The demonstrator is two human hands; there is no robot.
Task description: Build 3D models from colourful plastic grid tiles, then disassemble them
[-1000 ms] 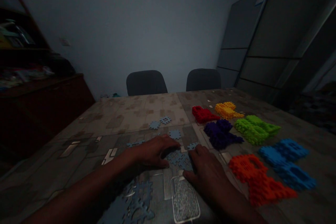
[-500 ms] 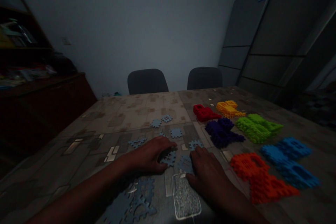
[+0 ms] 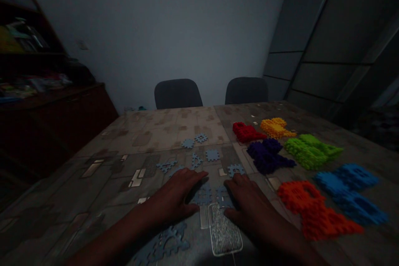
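Observation:
My left hand point(image 3: 174, 197) and my right hand point(image 3: 247, 201) lie palm-down on the patterned table point(image 3: 124, 149), fingers stretched forward. Between them sit two pale blue toothed puzzle pieces point(image 3: 212, 195), which both hands touch at their edges. More pale blue pieces point(image 3: 199, 149) are scattered just beyond the fingertips. A cluster of joined blue pieces point(image 3: 165, 243) lies under my left forearm.
Piles of coloured pieces stand on the right: red point(image 3: 247, 131), yellow point(image 3: 276, 127), purple point(image 3: 268, 156), green point(image 3: 310, 149), orange point(image 3: 314, 210), blue point(image 3: 352, 191). Two dark chairs point(image 3: 177, 93) stand at the far edge. A dark sideboard point(image 3: 46, 112) is on the left, grey panels point(image 3: 327, 50) on the right.
Both hands drew back toward me along the table, sliding the two blue pieces with them. The pieces, once bunched together, now lie apart side by side.

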